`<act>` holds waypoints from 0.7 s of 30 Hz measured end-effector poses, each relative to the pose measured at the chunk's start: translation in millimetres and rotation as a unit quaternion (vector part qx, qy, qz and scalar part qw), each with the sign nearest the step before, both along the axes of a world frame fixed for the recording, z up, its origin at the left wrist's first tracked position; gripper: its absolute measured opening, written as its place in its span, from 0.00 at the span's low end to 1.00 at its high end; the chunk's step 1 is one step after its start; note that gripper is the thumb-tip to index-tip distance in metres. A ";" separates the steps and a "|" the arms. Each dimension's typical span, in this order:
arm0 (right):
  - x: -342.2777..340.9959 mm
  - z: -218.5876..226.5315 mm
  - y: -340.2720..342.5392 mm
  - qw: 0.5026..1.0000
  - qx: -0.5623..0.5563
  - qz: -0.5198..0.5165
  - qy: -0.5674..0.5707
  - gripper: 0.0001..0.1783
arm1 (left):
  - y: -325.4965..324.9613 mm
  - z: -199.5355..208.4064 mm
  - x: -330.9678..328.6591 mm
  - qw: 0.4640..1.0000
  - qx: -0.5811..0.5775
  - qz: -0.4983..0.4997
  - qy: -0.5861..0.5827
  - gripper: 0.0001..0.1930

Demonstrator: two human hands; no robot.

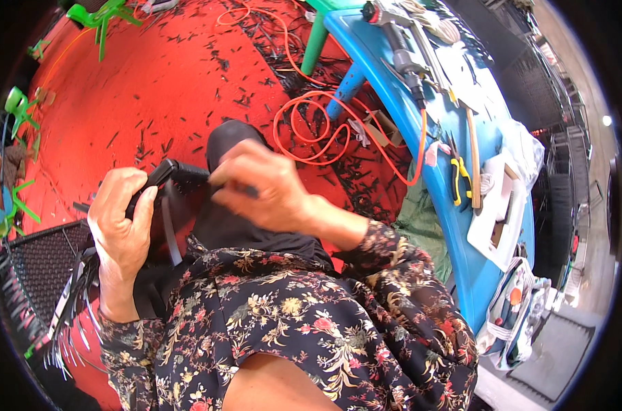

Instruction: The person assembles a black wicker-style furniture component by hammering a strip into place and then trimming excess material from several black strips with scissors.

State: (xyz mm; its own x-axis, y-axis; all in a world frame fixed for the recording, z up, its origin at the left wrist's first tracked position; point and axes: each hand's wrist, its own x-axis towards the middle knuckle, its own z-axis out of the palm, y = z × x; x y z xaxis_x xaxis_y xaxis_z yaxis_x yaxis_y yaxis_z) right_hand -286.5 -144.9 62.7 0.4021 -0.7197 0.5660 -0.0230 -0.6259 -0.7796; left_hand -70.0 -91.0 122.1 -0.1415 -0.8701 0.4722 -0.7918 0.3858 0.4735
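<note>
My left hand (122, 219) is closed round the corner of a black frame (184, 171) held over my lap, thumb and fingers on its edge. A flat greyish strip (170, 229) hangs down below that frame. Beside its right end, above my dark-clad knee, my right hand (266, 188) is curled, thumb and fingers drawn toward each other. It is blurred by motion, and whatever its fingers hold cannot be made out. Left of my left forearm lie a black woven panel (47, 257) and a bundle of loose, shiny strips (68, 329).
At right stands a blue table (472, 301) with an air tool (403, 58), a hammer (474, 157), yellow-handled pliers (459, 179) and a white tray (486, 229). An orange hose (294, 154) coils on the red floor (181, 75) among black scraps. Green stools (102, 17) stand far left.
</note>
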 end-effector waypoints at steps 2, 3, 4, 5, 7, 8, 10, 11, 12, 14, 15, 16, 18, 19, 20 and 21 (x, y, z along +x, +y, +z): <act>-35.0 3.0 -10.8 0.996 0.005 -0.078 0.041 0.09 | 4.0 -0.7 1.7 1.000 -0.008 -0.003 0.000 0.08; -58.0 -0.2 -19.6 0.988 -0.003 -0.134 0.072 0.09 | 4.0 0.6 1.3 1.000 -0.008 -0.003 -0.008 0.08; -83.5 -2.0 -24.0 0.976 0.020 -0.196 0.098 0.09 | 3.2 0.6 0.4 1.000 -0.008 -0.006 -0.014 0.08; -108.9 -6.4 -28.9 0.960 0.044 -0.250 0.120 0.09 | 4.3 -0.2 0.4 1.000 -0.011 -0.007 -0.017 0.08; -164.8 -18.5 -41.7 0.926 -0.032 -0.344 0.151 0.08 | 5.3 -1.3 1.2 0.999 -0.018 -0.007 -0.025 0.08; -200.9 -26.8 -46.0 0.913 -0.003 -0.377 0.157 0.08 | 4.7 -1.3 1.1 0.999 -0.018 -0.006 -0.026 0.08; -265.7 -39.5 -54.9 0.888 0.043 -0.437 0.132 0.09 | 5.1 -3.7 0.3 0.999 -0.025 0.001 -0.030 0.08; -291.1 -37.4 -58.5 0.876 0.059 -0.468 0.105 0.09 | 5.0 -4.7 -0.2 0.999 -0.029 0.005 -0.030 0.08; -310.3 -31.0 -63.2 0.838 0.063 -0.520 0.151 0.10 | 7.6 -1.1 -0.7 0.999 -0.022 0.012 -0.033 0.08; -356.4 -25.4 -68.6 0.749 0.047 -0.607 0.260 0.10 | 4.7 -4.9 0.6 0.999 -0.031 0.004 -0.029 0.08; -377.4 -27.5 -71.6 0.704 0.031 -0.635 0.317 0.10 | 4.7 -3.4 1.5 0.999 -0.033 0.002 -0.032 0.08; -374.7 -19.0 -73.1 0.699 0.048 -0.647 0.300 0.10 | 5.7 -2.1 0.9 0.999 -0.022 0.007 -0.032 0.08; -370.8 -14.5 -77.2 0.700 0.080 -0.638 0.312 0.11 | 8.1 -2.2 0.7 0.999 -0.024 0.012 -0.031 0.08; -372.1 -14.4 -81.8 0.704 0.092 -0.625 0.325 0.12 | 7.9 -2.1 0.5 0.999 -0.026 0.012 -0.030 0.08; -372.5 -14.3 -85.9 0.707 0.096 -0.614 0.338 0.12 | 8.1 -2.1 0.7 0.999 -0.023 0.011 -0.025 0.08; -366.5 -14.1 -90.4 0.712 0.101 -0.600 0.350 0.13 | 9.5 -2.0 1.2 1.000 -0.018 0.011 -0.023 0.09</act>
State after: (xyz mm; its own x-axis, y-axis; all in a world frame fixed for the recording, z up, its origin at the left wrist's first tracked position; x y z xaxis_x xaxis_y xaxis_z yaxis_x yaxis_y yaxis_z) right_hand -653.0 -235.4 48.6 -0.4384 -0.8214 0.3649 -0.8742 0.2953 -0.3855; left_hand -68.8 -81.5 120.0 -0.1449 -0.8556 0.4970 -0.8206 0.3845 0.4227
